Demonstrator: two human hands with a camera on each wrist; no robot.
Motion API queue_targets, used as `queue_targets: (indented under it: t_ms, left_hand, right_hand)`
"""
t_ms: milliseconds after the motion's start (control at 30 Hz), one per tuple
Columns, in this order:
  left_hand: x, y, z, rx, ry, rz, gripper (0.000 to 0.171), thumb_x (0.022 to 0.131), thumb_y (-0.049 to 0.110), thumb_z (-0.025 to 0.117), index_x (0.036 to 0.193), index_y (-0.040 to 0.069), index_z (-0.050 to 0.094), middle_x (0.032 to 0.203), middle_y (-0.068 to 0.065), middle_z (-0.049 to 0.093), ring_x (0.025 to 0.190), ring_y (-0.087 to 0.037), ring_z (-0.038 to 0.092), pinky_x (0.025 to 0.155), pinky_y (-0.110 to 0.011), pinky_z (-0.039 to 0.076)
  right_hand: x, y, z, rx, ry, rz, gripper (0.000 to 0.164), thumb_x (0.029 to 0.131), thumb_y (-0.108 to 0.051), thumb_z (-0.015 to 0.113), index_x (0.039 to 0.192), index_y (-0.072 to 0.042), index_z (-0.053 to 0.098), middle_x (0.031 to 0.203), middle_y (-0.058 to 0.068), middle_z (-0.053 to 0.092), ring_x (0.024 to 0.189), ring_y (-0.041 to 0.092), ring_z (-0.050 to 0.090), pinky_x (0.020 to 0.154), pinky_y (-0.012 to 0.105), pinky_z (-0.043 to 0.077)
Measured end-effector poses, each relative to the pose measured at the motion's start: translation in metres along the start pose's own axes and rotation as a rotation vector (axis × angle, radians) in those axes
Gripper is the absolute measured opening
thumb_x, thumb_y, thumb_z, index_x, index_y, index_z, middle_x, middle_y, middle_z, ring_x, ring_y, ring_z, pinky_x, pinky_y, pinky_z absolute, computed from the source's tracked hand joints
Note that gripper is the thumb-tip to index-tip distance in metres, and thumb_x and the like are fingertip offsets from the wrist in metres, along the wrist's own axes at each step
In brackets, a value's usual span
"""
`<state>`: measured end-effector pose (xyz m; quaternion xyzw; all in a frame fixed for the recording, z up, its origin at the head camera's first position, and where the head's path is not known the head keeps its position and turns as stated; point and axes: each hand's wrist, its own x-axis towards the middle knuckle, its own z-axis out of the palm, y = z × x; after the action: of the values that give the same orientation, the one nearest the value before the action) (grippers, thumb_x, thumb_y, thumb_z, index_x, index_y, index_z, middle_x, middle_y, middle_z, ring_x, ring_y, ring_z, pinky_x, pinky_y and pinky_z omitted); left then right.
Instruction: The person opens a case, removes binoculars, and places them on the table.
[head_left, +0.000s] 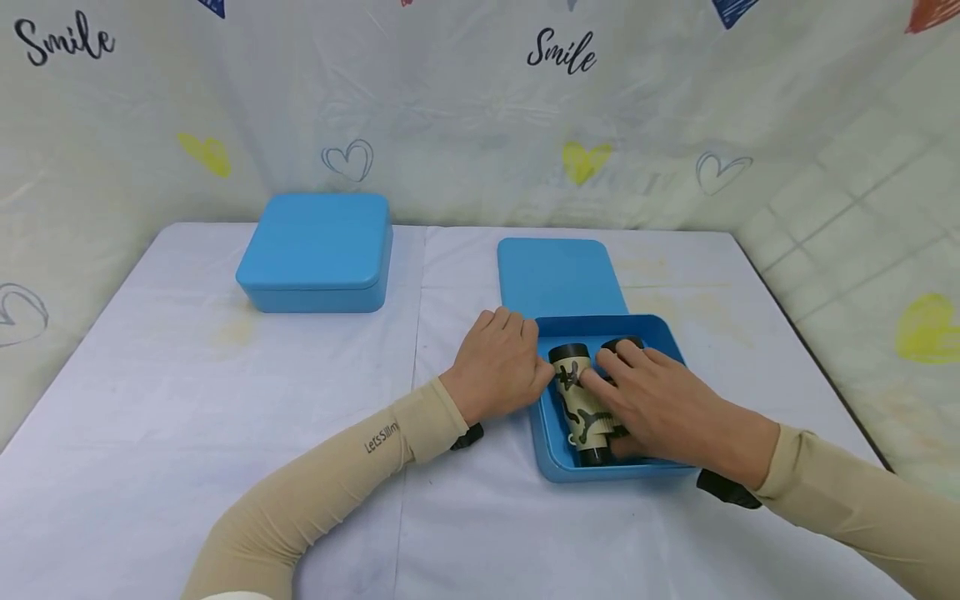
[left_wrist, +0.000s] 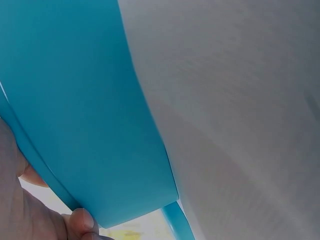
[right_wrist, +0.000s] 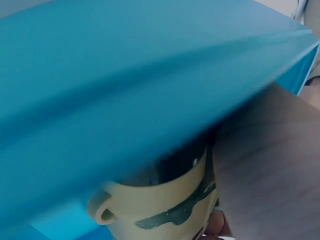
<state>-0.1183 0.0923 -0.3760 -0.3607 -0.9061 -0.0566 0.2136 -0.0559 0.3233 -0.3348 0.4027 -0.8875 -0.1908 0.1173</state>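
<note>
Camouflage-patterned binoculars [head_left: 576, 400] with black ends lie inside an uncovered blue box [head_left: 615, 474] at the right of the table. My right hand [head_left: 656, 404] reaches into the box and grips the right barrel, covering most of it. A small strap loop shows on the binoculars [right_wrist: 157, 212] in the right wrist view, partly behind the box wall [right_wrist: 150, 65]. At the box's left side, my left hand [head_left: 498, 362] holds the rim with curled fingers. In the left wrist view, the thumb and fingers of the left hand [left_wrist: 35, 212] are at the rim of the blue wall [left_wrist: 95, 125].
A flat blue lid [head_left: 562, 275] lies directly behind the uncovered box. Farther left at the back stands a second blue box [head_left: 318, 250] with its lid on. A white cloth [head_left: 337, 483] covers the table, and a printed curtain [head_left: 465, 108] hangs behind it.
</note>
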Motion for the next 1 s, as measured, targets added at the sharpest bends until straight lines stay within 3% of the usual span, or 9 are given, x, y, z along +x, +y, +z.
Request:
queue_targets:
  t_ms: [300, 1000]
  left_hand:
    - [0.000, 0.000, -0.001, -0.003, -0.008, -0.013, 0.027, 0.096, 0.027, 0.058, 0.075, 0.014, 0.048, 0.070, -0.001, 0.044, 0.071, -0.020, 0.044, 0.068, -0.029, 0.026]
    - [0.001, 0.000, -0.001, -0.024, -0.063, -0.017, 0.027, 0.098, 0.028, 0.052, 0.076, 0.013, 0.048, 0.069, 0.000, 0.035, 0.068, -0.019, 0.037, 0.067, -0.030, 0.027]
  right_hand:
    - [0.002, 0.003, -0.011, -0.015, -0.011, 0.026, 0.092, 0.057, -0.068, 0.092, 0.114, -0.008, 0.051, 0.098, 0.009, 0.053, 0.084, 0.025, 0.047, 0.066, 0.034, 0.046]
    - [-0.002, 0.011, -0.019, -0.004, 0.007, 0.027, 0.094, 0.056, -0.068, 0.092, 0.115, -0.007, 0.052, 0.098, 0.011, 0.055, 0.086, 0.026, 0.051, 0.069, 0.035, 0.054]
